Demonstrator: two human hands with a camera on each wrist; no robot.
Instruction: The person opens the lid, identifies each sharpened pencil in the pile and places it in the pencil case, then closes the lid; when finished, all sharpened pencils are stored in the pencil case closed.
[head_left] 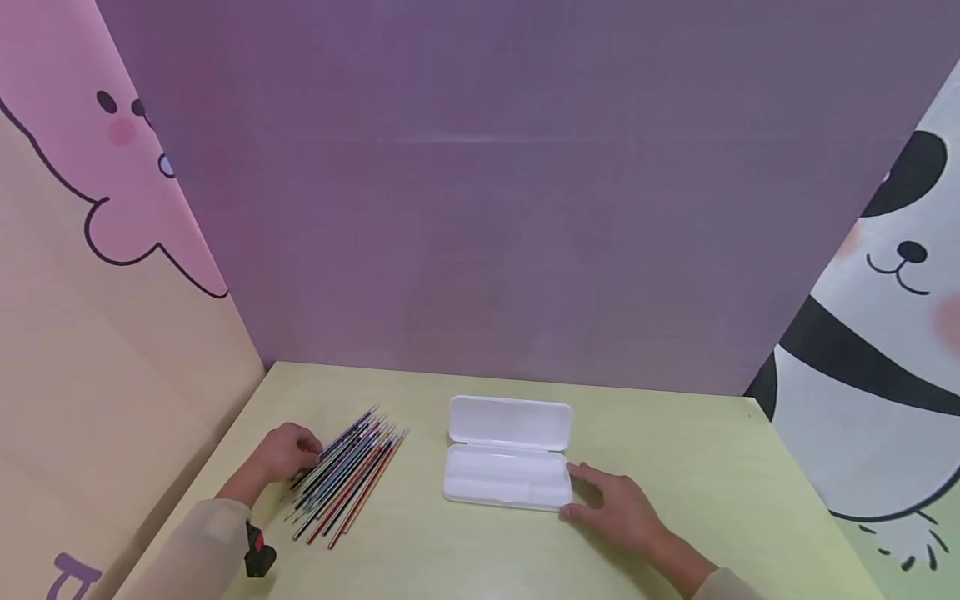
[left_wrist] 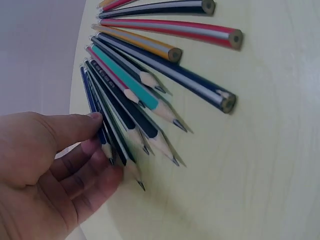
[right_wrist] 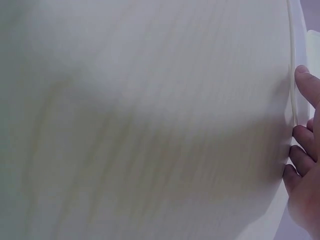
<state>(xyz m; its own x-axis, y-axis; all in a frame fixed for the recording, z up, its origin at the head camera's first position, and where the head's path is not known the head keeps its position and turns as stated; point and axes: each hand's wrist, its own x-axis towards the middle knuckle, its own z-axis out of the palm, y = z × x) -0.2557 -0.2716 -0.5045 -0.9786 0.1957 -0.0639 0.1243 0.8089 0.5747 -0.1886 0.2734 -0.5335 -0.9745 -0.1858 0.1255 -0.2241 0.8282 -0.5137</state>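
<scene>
A fan of several pencils (head_left: 352,475) lies on the left part of the table, in blue, green, red, yellow and dark colours. At its left edge my left hand (head_left: 283,452) pinches a dark blue pencil (left_wrist: 91,95) between thumb and fingers. In the left wrist view the other fingertips rest close beside a dark green pencil (left_wrist: 120,145). An open white pencil case (head_left: 506,479) stands mid-table, its lid (head_left: 510,422) tilted back. My right hand (head_left: 618,508) holds the case's right end, thumb at the near corner and forefinger on the side.
The pale yellow wooden table (head_left: 675,450) ends at a purple back wall (head_left: 487,250). Cartoon-printed panels stand at both sides. A black device (head_left: 259,554) with a red mark is strapped at my left wrist.
</scene>
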